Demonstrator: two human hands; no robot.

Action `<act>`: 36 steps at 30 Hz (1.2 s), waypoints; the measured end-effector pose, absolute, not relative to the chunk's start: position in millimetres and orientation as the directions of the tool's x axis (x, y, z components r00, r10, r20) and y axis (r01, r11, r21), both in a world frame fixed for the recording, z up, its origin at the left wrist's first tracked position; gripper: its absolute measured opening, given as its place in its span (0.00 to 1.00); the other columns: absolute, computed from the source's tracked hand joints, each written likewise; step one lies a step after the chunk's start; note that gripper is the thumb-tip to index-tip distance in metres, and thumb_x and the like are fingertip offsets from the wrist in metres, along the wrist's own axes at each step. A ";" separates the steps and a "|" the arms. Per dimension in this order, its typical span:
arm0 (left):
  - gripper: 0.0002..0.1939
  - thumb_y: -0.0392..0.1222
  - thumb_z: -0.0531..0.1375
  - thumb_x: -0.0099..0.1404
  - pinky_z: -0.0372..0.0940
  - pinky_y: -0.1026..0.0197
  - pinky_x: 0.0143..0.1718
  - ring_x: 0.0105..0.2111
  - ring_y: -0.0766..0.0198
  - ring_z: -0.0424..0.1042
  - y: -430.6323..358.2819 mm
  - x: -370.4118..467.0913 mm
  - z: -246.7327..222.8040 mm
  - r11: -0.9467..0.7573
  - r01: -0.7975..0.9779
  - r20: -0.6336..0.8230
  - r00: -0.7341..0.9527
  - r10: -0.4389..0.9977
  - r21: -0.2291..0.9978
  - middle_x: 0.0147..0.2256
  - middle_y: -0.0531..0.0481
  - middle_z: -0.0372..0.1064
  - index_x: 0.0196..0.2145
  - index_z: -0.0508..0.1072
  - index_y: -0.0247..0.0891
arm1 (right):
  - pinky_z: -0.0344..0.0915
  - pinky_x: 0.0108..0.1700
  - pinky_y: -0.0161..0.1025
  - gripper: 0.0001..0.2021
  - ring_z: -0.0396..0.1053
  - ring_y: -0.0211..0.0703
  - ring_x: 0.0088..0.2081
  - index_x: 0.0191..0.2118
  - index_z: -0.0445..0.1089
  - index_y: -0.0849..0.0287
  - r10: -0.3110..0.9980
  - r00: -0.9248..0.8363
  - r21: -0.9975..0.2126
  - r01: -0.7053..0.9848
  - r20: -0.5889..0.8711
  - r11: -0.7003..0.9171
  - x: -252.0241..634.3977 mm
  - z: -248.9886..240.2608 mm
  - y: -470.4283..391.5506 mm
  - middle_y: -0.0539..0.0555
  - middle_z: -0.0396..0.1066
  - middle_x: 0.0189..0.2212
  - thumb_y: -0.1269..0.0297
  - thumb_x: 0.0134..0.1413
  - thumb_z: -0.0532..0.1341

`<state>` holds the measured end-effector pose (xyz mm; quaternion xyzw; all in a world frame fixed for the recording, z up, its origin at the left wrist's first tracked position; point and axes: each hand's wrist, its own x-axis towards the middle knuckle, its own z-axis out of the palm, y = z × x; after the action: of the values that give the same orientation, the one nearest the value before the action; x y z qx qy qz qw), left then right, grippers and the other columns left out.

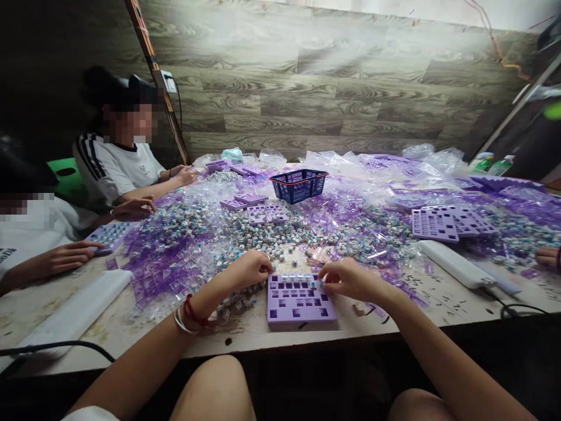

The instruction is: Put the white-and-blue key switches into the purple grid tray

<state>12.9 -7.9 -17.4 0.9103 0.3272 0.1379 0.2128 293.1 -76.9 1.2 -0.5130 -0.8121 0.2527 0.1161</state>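
Observation:
A purple plate with square holes (287, 313) lies on the table in front of me. A row of small clear-and-white pieces (297, 278) sits in its upper holes, while many lower holes are bare. At the plate's upper right edge, my right hand (346, 277) pinches a small white-and-blue key switch (320, 283). My left hand (249, 270) is at the upper left corner with its fingers curled in; whatever is between them is hidden. Loose white-and-blue key switches (280, 234) are heaped just beyond both hands.
A dark blue basket (299, 186) stands mid-table. More purple plates (453, 223) are stacked at right. White power-strip-like bars (456, 264) lie at both sides with cables. Clear and purple plastic pieces (166, 269) are spread at left, where two people (118, 169) sit; another person's hand (547, 257) shows at right.

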 end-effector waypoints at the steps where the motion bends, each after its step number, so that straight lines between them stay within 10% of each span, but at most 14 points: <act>1: 0.13 0.22 0.58 0.53 0.58 0.69 0.33 0.31 0.67 0.68 -8.6 13.0 -17.1 -0.686 0.543 0.105 0.743 0.661 0.484 0.30 0.49 0.71 0.31 0.78 0.34 | 0.64 0.32 0.35 0.09 0.74 0.43 0.30 0.38 0.75 0.60 0.893 -0.445 -0.525 0.779 -0.074 0.344 292.0 2.2 -77.1 0.54 0.78 0.30 0.70 0.51 0.60; 11: 0.11 0.25 0.57 0.50 0.60 0.67 0.33 0.31 0.67 0.66 -14.2 19.2 -11.6 -0.555 0.403 0.295 0.546 0.784 0.728 0.31 0.49 0.69 0.30 0.77 0.32 | 0.65 0.32 0.35 0.10 0.74 0.43 0.29 0.41 0.75 0.60 0.883 -0.465 -0.488 0.787 -0.068 0.377 278.5 3.9 -80.1 0.52 0.78 0.29 0.71 0.53 0.59; 15: 0.11 0.34 0.61 0.52 0.63 0.67 0.34 0.34 0.64 0.69 -27.1 27.9 -6.6 -0.185 0.090 0.109 0.536 0.837 0.979 0.34 0.47 0.71 0.35 0.77 0.32 | 0.68 0.40 0.41 0.13 0.74 0.50 0.39 0.45 0.73 0.58 0.900 -0.409 -0.373 0.819 0.153 0.435 265.3 8.6 -88.7 0.56 0.77 0.39 0.69 0.52 0.62; 23: 0.21 0.39 0.72 0.45 0.63 0.64 0.37 0.34 0.64 0.70 -48.0 44.5 -12.0 0.161 -0.161 -0.028 0.618 0.786 0.974 0.34 0.45 0.71 0.37 0.73 0.30 | 0.67 0.41 0.40 0.06 0.72 0.45 0.38 0.37 0.71 0.56 0.773 -0.470 -0.423 0.652 0.427 0.630 231.4 13.1 -100.5 0.55 0.74 0.38 0.72 0.53 0.61; 29: 0.20 0.42 0.70 0.52 0.65 0.62 0.41 0.39 0.62 0.70 -45.3 42.3 -20.2 0.011 -0.083 0.047 0.660 0.750 0.996 0.37 0.44 0.70 0.39 0.70 0.31 | 0.64 0.35 0.36 0.05 0.69 0.40 0.33 0.33 0.69 0.57 0.779 -0.451 -0.506 0.593 0.436 0.627 248.7 -0.4 -90.2 0.52 0.73 0.32 0.75 0.51 0.60; 36: 0.08 0.35 0.59 0.62 0.60 0.59 0.49 0.43 0.61 0.66 -49.5 43.1 -18.4 -0.677 0.131 0.356 0.769 0.530 0.724 0.40 0.46 0.69 0.40 0.73 0.34 | 0.63 0.36 0.37 0.06 0.69 0.42 0.35 0.33 0.68 0.57 0.815 -0.461 -0.402 0.711 0.351 0.576 268.5 -15.5 -86.6 0.52 0.71 0.31 0.75 0.48 0.61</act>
<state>43.1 -49.5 -18.4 0.8713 0.1897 0.2817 0.3544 268.5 -86.6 -15.5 -0.4493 -0.8490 0.0996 0.2597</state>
